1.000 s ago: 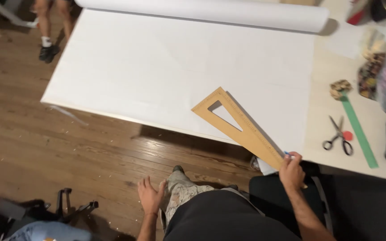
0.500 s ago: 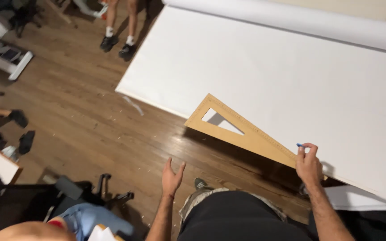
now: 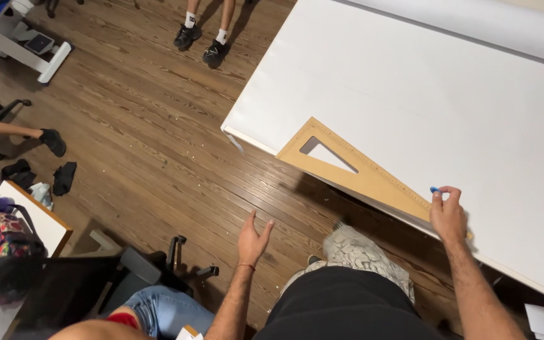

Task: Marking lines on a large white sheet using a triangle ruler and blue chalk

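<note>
**Set square overhanging table edge, one-hand hold**

Head view: right hand point(image 3: 448, 215) pinches the narrow end of a wooden set square point(image 3: 354, 171), fingers curled shut over it, with a small blue pen or marker tip point(image 3: 434, 189) poking out above the fingers. Left hand point(image 3: 253, 238) hangs free over the wood floor point(image 3: 140, 145), fingers spread, holding nothing.

Risk, as I judge it: the set square lies along the near edge of the white paper sheet point(image 3: 448, 107) on the table, and its wide end seems to reach just past the sheet's edge. Held at one tip only, it could pivot or slide off towards the floor. A skewed edge would throw off any line drawn against it.

Look of the set square: flat, tan, long right triangle, triangular cutout near the wide end, scale marks along the upper edge. Stiff and light, probably.

A person's feet in black shoes point(image 3: 201, 44) stand beyond the table corner, well apart.
</note>
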